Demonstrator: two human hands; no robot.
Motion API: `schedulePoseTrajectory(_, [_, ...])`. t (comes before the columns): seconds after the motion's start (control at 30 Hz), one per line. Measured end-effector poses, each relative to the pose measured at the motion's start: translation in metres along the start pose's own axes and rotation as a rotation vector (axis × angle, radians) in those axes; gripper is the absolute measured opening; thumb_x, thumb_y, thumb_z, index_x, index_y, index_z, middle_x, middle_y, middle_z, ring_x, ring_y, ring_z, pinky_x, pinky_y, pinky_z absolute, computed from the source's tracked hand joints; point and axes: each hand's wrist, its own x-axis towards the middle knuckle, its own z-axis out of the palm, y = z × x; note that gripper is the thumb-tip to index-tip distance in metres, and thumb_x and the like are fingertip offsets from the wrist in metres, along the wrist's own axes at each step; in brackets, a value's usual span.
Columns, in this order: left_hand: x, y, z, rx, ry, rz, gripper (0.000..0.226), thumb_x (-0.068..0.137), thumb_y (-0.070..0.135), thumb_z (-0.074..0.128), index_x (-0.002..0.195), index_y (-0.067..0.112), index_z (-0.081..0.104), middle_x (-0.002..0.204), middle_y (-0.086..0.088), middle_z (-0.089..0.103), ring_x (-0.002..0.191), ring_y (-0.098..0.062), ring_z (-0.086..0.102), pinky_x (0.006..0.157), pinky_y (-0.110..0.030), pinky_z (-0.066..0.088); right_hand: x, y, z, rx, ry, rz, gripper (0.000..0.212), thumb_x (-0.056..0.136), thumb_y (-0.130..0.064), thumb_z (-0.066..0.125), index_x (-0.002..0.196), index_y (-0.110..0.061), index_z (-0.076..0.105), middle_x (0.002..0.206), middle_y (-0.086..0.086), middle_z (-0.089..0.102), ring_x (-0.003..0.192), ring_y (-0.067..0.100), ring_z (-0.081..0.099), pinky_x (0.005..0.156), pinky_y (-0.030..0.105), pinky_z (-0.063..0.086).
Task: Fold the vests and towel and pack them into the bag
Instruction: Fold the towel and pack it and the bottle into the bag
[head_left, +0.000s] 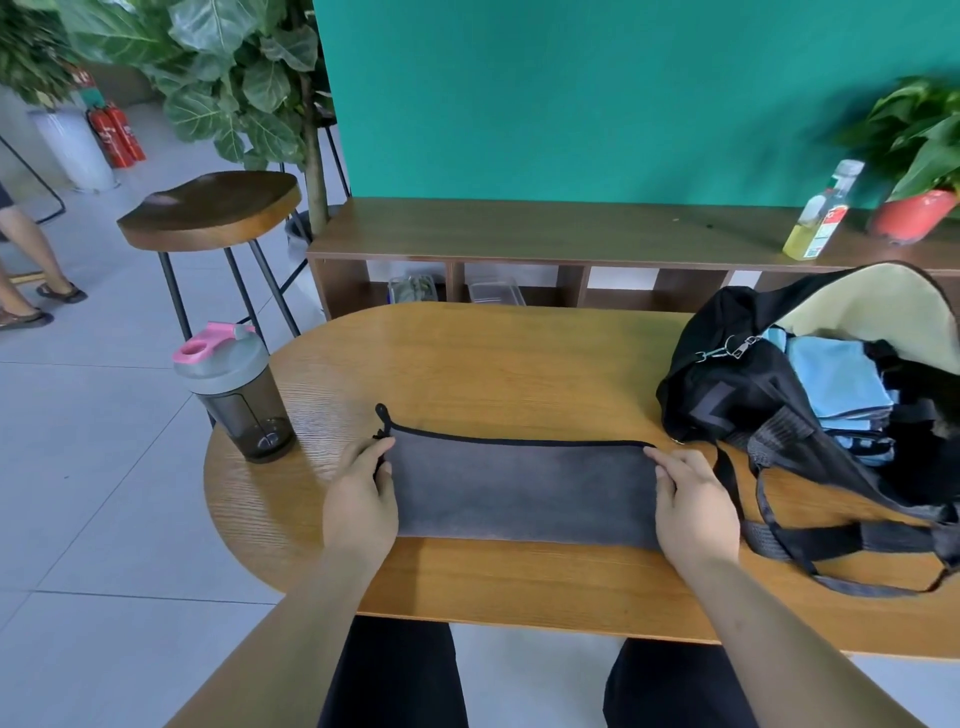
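Left hand (358, 501), right hand (696, 512) grip towel (519, 491); wooden table (519, 364); green wall (571, 104)

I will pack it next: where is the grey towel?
Head view: the grey towel lies on the table, between the left hand and right hand, left of the black bag.

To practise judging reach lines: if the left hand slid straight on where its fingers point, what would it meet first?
Probably the gray towel's black corner loop, then bare wooden table; the shaker bottle stands off left.
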Motion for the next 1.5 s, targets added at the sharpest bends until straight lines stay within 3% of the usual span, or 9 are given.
schedulePoseTrajectory(0.17, [0.0,-0.002,0.007,0.103,-0.075,0.03,0.044,0.103,0.016,0.059,0.146,0.009,0.058,0.149,-0.001,0.049,0.125,-0.021,0.057,0.1,-0.028,0.048,0.001,0.0,0.004,-0.175,-0.084,0.032,0.042,0.11,-0.027,0.042,0.149,-0.027,0.058,0.134,-0.012,0.041,0.082,0.012,0.058,0.068,0.031,0.054])
schedulePoseTrajectory(0.37, [-0.018,0.023,0.008,0.474,-0.042,0.248,0.046,0.105,0.031,0.053,0.148,0.014,0.056,0.162,-0.01,0.04,0.151,-0.034,0.03,0.12,-0.053,0.035,0.0,-0.015,0.006,-0.31,-0.13,0.101,0.047,0.109,-0.025,0.039,0.154,-0.034,0.046,0.129,-0.002,0.036,0.096,0.018,0.055,0.071,0.037,0.059])
schedulePoseTrajectory(0.53, [-0.041,0.049,0.033,0.632,-0.448,0.337,0.072,0.105,0.068,0.002,0.168,0.034,0.003,0.176,-0.003,-0.006,0.162,-0.027,-0.009,0.131,-0.05,0.0,0.015,-0.026,0.001,-0.319,-0.166,0.15,0.053,0.111,-0.041,0.031,0.163,-0.031,0.024,0.152,0.003,0.038,0.107,0.028,0.064,0.059,0.035,0.049])
schedulePoseTrajectory(0.67, [-0.013,0.037,0.029,0.708,-0.531,0.474,0.067,0.107,0.062,0.005,0.166,0.034,-0.011,0.174,-0.002,-0.02,0.158,-0.025,-0.027,0.13,-0.049,-0.008,0.027,-0.021,-0.008,-0.309,-0.29,0.212,0.043,0.106,-0.048,0.049,0.144,-0.029,0.05,0.14,0.006,0.05,0.093,0.029,0.064,0.062,0.036,0.051])
schedulePoseTrajectory(0.83, [-0.003,0.052,0.02,0.666,-0.43,0.533,0.063,0.109,0.038,0.033,0.168,0.026,0.013,0.177,-0.001,0.001,0.162,-0.024,-0.01,0.132,-0.047,-0.002,0.027,-0.025,-0.021,-0.081,-0.358,0.306,0.021,0.092,-0.04,0.072,0.105,-0.025,0.065,0.105,0.002,0.065,0.08,0.017,0.063,0.07,0.035,0.058])
schedulePoseTrajectory(0.93, [-0.034,0.082,0.026,0.453,-0.46,0.606,0.059,0.11,0.044,0.032,0.166,0.028,0.022,0.175,0.005,0.01,0.162,-0.016,0.001,0.132,-0.042,0.0,0.021,-0.034,-0.021,0.094,-0.331,0.352,0.019,0.091,-0.029,0.075,0.103,-0.023,0.061,0.093,-0.003,0.063,0.08,0.014,0.06,0.065,0.032,0.052])
schedulePoseTrajectory(1.13, [-0.106,0.133,0.07,0.383,-0.634,0.636,0.087,0.101,0.069,0.036,0.168,0.022,0.007,0.176,0.003,0.004,0.162,-0.02,-0.004,0.13,-0.052,0.0,0.016,-0.048,-0.02,0.543,-0.257,0.555,0.03,0.09,-0.023,0.072,0.115,-0.035,0.062,0.096,0.008,0.071,0.089,0.032,0.071,0.079,0.048,0.061])
schedulePoseTrajectory(1.27, [-0.119,0.144,0.087,0.386,-0.502,0.472,0.092,0.092,0.076,0.042,0.163,0.021,0.024,0.165,0.002,0.036,0.156,-0.021,0.027,0.129,-0.058,0.011,0.014,-0.054,-0.027,0.873,-0.303,0.754,0.033,0.093,-0.007,0.066,0.116,-0.031,0.068,0.118,0.015,0.065,0.104,0.034,0.068,0.078,0.044,0.062])
schedulePoseTrajectory(1.5, [-0.112,0.135,0.09,0.2,-0.276,0.419,0.045,0.094,0.028,0.066,0.138,0.029,0.059,0.128,0.011,0.07,0.121,-0.011,0.065,0.113,-0.051,0.047,0.0,-0.055,-0.044,0.976,-0.423,0.752,0.029,0.101,-0.006,0.058,0.115,-0.025,0.075,0.12,0.015,0.065,0.103,0.034,0.071,0.073,0.042,0.064])
